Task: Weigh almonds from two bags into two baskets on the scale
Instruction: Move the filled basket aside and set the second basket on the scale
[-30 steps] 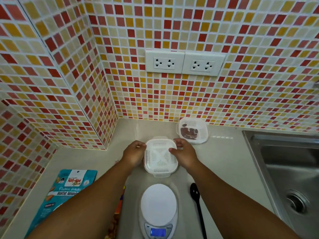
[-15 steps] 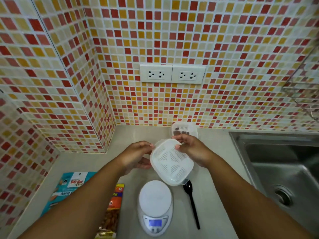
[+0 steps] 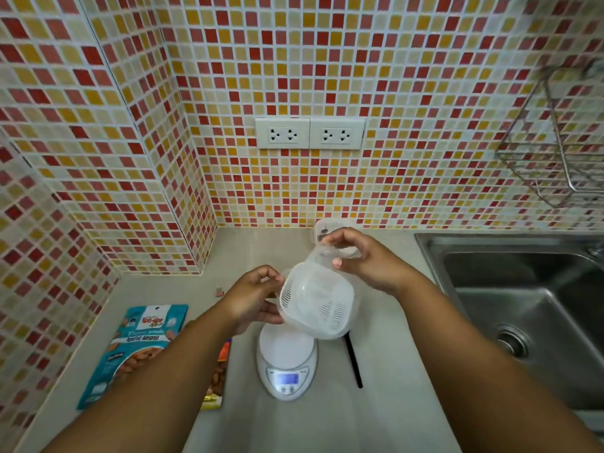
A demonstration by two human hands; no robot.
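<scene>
While I hold it over the table [image 3: 327, 416], the white perforated basket [image 3: 316, 302] sits tilted in the air above the far end of the scale [image 3: 287, 364], touching nothing but my hands.

Left hand [image 3: 253, 297]: fingers curled, gripping the basket's left rim, thumb side toward me.

Right hand [image 3: 366, 259]: fingers curled over the far upper rim, thumb pressed to the near side of that rim; clamped on the basket.

Basket in hand: square with rounded corners, slotted sides and base; I see no almonds through its blurred base.

Second basket [image 3: 328, 227]: same white type, on the table against the tiled wall [image 3: 425, 93], mostly hidden behind my right hand; a few dark pieces show inside, too small to name surely.

Scale: white, oval platform bare, lit blue display facing me; digits unreadable.

Teal almond bag [image 3: 137, 351]: flat on the table to the left of the scale, printed "Roasted Almonds", partly crossed by my left forearm.

Second bag [image 3: 217, 377]: orange and gold, lying between the teal bag and the scale, largely covered by the same forearm; almonds pictured on its front.

Black spoon [image 3: 353, 362]: on the table just right of the scale, handle toward me, bowl hidden under the held basket.

Steel sink [image 3: 523, 322]: set in at the right. Wire rack [image 3: 555, 152]: on the wall above it. Double socket [image 3: 310, 133]: on the back wall.
</scene>
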